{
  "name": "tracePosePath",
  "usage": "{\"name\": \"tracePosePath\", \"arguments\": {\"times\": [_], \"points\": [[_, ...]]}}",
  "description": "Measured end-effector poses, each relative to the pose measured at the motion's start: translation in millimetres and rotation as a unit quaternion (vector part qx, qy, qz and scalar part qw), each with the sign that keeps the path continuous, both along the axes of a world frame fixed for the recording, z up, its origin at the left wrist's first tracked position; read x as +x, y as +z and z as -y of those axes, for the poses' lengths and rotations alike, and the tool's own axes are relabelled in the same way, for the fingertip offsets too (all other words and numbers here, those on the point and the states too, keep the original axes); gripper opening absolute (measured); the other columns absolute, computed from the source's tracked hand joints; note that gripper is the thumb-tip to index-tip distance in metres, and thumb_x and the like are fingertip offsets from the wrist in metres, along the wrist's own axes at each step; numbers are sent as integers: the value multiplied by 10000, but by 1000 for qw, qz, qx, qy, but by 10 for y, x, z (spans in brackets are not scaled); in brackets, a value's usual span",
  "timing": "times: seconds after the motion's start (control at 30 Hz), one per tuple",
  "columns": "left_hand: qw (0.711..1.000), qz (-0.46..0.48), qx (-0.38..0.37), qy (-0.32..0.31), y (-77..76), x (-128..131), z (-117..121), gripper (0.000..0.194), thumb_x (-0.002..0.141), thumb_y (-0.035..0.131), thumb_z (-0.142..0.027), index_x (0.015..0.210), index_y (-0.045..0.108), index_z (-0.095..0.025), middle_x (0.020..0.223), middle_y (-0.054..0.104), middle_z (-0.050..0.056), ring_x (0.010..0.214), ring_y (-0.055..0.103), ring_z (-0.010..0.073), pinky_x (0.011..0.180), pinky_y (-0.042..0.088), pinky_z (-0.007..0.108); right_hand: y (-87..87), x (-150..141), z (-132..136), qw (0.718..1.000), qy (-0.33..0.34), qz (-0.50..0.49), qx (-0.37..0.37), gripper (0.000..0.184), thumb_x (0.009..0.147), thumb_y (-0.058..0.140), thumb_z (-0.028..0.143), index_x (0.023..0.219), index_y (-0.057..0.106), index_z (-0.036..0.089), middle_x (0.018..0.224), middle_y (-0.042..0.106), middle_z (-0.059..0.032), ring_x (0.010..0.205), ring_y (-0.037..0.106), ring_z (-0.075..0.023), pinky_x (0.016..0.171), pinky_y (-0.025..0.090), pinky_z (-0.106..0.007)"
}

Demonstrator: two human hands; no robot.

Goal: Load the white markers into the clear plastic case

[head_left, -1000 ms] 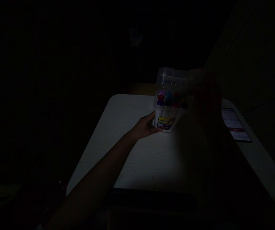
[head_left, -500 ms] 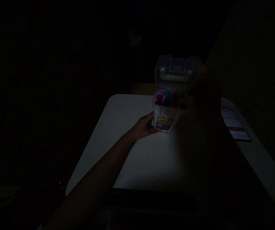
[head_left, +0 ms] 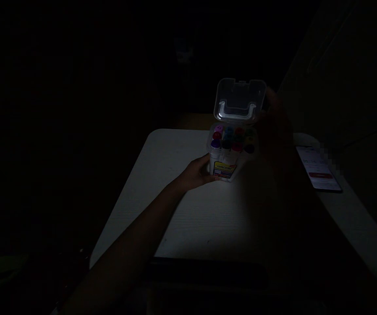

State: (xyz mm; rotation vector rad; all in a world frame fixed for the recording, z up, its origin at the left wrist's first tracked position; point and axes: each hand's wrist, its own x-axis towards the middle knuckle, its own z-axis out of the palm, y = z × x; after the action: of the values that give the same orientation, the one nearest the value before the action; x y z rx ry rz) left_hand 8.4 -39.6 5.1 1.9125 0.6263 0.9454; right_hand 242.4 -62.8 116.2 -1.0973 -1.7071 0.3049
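A clear plastic marker case (head_left: 212, 164) stands on the white table, filled with several markers (head_left: 227, 143) whose coloured caps point up. Its yellow and dark label faces me. My left hand (head_left: 195, 173) grips the lower left side of the case, thumb at the front. The hinged see-through lid (head_left: 240, 94) stands raised at the back, with a white handle showing. In deep shadow, my right hand (head_left: 275, 118) is beside the lid's right edge, a fingertip near its upper corner. Most of its fingers are too dark to make out.
A phone (head_left: 319, 168) with a lit screen lies at the right of the white table (head_left: 162, 188). Along the table's near edge is a dark strip (head_left: 204, 272). A wall rises on the right, and the surroundings are very dark.
The lid has tilted further back, its inside now facing me more. My right hand has shifted slightly left and down, uncovering more of the phone. My left hand stays on the case.
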Motion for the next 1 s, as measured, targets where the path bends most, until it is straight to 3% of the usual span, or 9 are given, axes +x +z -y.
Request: {"name": "tracePosePath", "arguments": {"times": [0.07, 0.13, 0.3, 0.43, 0.57, 0.67, 0.8, 0.87, 1.0], "points": [[1000, 7, 4, -5, -14, 1, -6, 733, 753, 825, -639, 1294, 642, -179, 1277, 746, 135, 1175, 716, 310, 1049, 579, 469, -22, -45, 14, 1000, -26, 6, 5, 609, 1070, 364, 538, 1597, 370, 234, 1602, 480, -108, 1390, 566, -235, 1169, 467, -377], [1000, 14, 8, -10, -28, 0, -15, 739, 755, 830, -628, 1308, 638, -176, 1317, 731, 147, 1208, 706, 321, 1065, 572, 479, -88, -71, -27, 998, -55, -2, -7, 589, 1065, 352, 491, 1586, 374, 217, 1542, 541, -120, 1431, 519, -245, 1212, 421, -425], [1000, 2, 11, -11, -21, -10, -22, 772, 773, 825, -605, 1377, 600, -179, 1365, 711, 153, 1230, 702, 332, 1081, 569, 500, -232, -83, -175, 994, -106, -39, -3, 554, 996, 385, 443, 1453, 470, 140, 1474, 567, -194, 1368, 537, -287, 1169, 429, -495], [1000, 6, 6, -8, -11, -12, -20, 796, 768, 831, -598, 1399, 580, -182, 1385, 701, 152, 1253, 694, 337, 1115, 552, 520, -100, -97, -81, 994, -102, -18, -41, 439, 1008, 364, 406, 1263, 617, 154, 1249, 699, -164, 1153, 646, -263, 1016, 517, -447], [1000, 8, -6, -10, -36, -9, -28, 797, 760, 840, -584, 1405, 579, -196, 1395, 696, 150, 1247, 699, 335, 1105, 562, 522, 90, -92, 87, 981, -144, 92, -87, 424, 1001, 363, 339, 1105, 711, 120, 1047, 738, -166, 989, 682, -265, 920, 522, -442], [1000, 12, -2, -3, -40, -7, -23, 815, 750, 841, -595, 1408, 577, -193, 1407, 690, 151, 1271, 686, 340, 1126, 547, 528, 150, -126, 170, 966, -208, 150, -16, 464, 1015, 343, 355, 1119, 735, 130, 1055, 750, -164, 1007, 690, -274, 935, 522, -453], [1000, 1, -5, 8, 15, 0, 4, 778, 760, 839, -570, 1386, 592, -181, 1399, 694, 151, 1279, 679, 342, 1134, 541, 523, 147, -299, 251, 963, -133, 146, 186, 491, 1057, 359, 421, 1231, 727, 146, 1221, 747, -133, 1154, 689, -239, 1008, 535, -413], [1000, -9, -1, 8, 52, 11, 13, 765, 765, 838, -554, 1384, 591, -178, 1402, 693, 149, 1284, 676, 342, 1137, 538, 517, 133, -400, 280, 962, -80, 190, 178, 482, 1070, 352, 416, 1296, 703, 174, 1326, 714, -119, 1266, 649, -248, 1079, 513, -439], [1000, -3, 5, 4, 107, 36, 22, 775, 759, 838, -541, 1384, 584, -160, 1410, 683, 164, 1308, 660, 351, 1152, 525, 511, 121, -496, 293, 961, -75, 239, 119, 450, 1074, 356, 414, 1228, 734, 226, 1310, 723, -110, 1254, 661, -267, 1093, 516, -460]]}}
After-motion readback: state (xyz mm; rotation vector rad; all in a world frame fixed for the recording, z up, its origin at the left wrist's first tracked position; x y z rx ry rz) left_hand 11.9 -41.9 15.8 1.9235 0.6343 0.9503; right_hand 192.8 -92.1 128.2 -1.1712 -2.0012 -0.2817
